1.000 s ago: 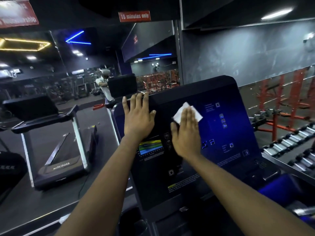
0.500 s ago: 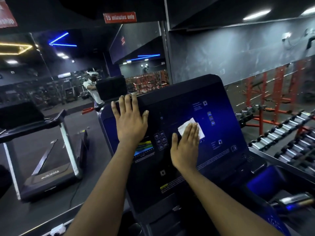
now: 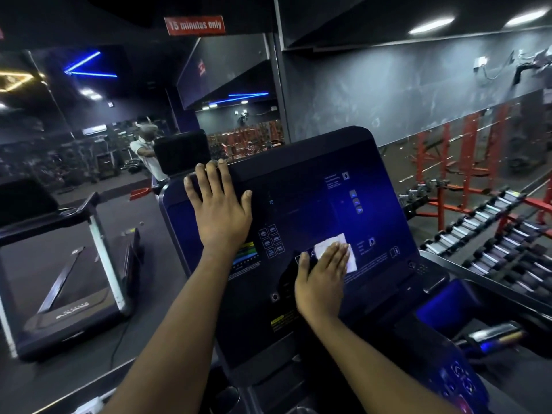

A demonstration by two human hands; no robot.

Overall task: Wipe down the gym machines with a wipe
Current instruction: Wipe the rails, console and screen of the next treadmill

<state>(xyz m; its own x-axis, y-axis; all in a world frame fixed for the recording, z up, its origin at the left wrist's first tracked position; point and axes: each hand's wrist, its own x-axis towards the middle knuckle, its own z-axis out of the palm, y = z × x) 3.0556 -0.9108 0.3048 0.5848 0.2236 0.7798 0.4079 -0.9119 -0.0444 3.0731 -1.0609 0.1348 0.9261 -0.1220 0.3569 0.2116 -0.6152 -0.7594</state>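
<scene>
Gym cleaning in progress: a person leans over a treadmill console (image 3: pixel 313 186), both bare forearms stretched toward its sloping dark panel. The right hand (image 3: pixel 321 282) lies flat, fingers straight and close together, pressing a white wipe (image 3: pixel 332 242) against the lower part of the panel. The wipe shows just past the fingertips and along the hand's outer edge, and the rest is covered by the fingers. The thumb juts toward the other arm and rests on the panel.

Just beyond that thumb is a block of small square buttons (image 3: pixel 271 241), and beside them a striped coloured display (image 3: pixel 247 253) lies under the edge of the left wrist. The left hand (image 3: pixel 219 210) is above the right and well apart from it. It is spread wide, palm down on the console's upper corner, fingertips reaching the top edge and holding nothing.

Past the left fingertips, a mirror (image 3: pixel 59 138) shows a figure in a white shirt (image 3: pixel 145 150). Out to the left hand's outer side stands a second treadmill (image 3: pixel 68 279). Out to the right hand's outer side is a rack of dumbbells (image 3: pixel 493 252), with orange-red frames (image 3: pixel 466 162) beyond it along a grey wall. High above both hands hangs a red sign (image 3: pixel 194 25) reading "15 minutes only".
</scene>
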